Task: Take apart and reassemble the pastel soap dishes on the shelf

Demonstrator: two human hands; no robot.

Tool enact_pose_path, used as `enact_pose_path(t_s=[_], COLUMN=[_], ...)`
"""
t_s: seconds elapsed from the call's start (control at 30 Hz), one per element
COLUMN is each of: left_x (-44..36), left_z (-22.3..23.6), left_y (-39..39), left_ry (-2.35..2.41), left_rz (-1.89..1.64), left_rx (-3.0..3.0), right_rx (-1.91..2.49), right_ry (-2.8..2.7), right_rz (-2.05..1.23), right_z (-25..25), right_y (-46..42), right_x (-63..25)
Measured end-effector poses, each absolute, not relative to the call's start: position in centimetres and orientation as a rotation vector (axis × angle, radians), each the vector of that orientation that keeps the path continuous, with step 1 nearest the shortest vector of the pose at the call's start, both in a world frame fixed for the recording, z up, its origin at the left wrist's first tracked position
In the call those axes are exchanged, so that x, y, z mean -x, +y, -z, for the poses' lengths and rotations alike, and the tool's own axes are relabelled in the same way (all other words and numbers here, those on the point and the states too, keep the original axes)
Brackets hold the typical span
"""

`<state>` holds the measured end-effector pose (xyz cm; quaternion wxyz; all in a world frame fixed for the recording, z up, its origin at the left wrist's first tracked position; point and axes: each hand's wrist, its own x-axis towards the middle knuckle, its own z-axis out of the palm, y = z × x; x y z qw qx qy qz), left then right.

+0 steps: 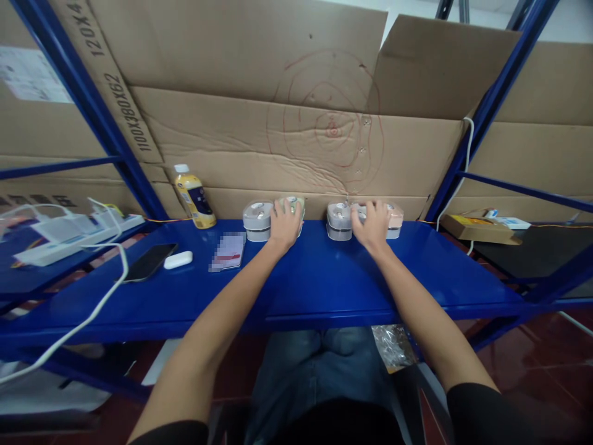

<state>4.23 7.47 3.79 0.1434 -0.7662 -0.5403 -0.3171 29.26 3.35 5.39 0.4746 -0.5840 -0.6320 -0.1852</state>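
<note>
The left hand (pixel 286 227) spreads its fingers (pixel 286 210) on a green box (pixel 296 204), the right hand (pixel 370 227) on a pink box (pixel 395 214), on the blue shelf (pixel 370 278).

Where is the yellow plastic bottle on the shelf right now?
In the head view, the yellow plastic bottle stands at the back of the blue steel shelf, left of the leftmost grey round container.

Blue steel shelf (pixel 352 278) observed. Round grey-and-white containers (pixel 258 220) are set in a row along its back edge, with a capped plastic bottle (pixel 194 198) stood to their left. A pixelated booklet (pixel 227 251), a white earbud case (pixel 178 259) and a black smartphone (pixel 151 261) are laid further left, near the front — a white power strip (pixel 76 241) is placed beyond the upright.
</note>
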Motion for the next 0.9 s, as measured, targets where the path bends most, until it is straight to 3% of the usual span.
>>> enact_pose_path(t_s=[0.13, 0.27, 0.4, 0.73, 0.9], left_x=[-3.5, -3.5, -4.2, -3.5, -2.9], left_z=[-4.7, -3.6, -2.0, 0.1, 0.4], left_y=[3.8, 0.2, -1.0, 1.0, 1.8], left_ry=[-1.309, -0.863, -0.765, -1.076, -1.277], left_rz=[1.000, 0.852, 0.828, 1.023, 1.154], left_rx=[2.376, 2.878, 3.030, 3.186, 3.193], right_rx=[1.192, 0.931, 0.804, 1.050, 1.082], right_ry=[-1.605, -1.964, -2.320, -2.458, -2.318], right_rz=[0.209, -0.199, -0.393, -0.176, -0.302], right_z=[-5.7, -5.1, -3.6, -1.9, -2.4], right_y=[2.7, 1.5, 1.4, 0.3, 0.3], right_x=[-30.5, -30.8, -30.7, -27.1, -27.4])
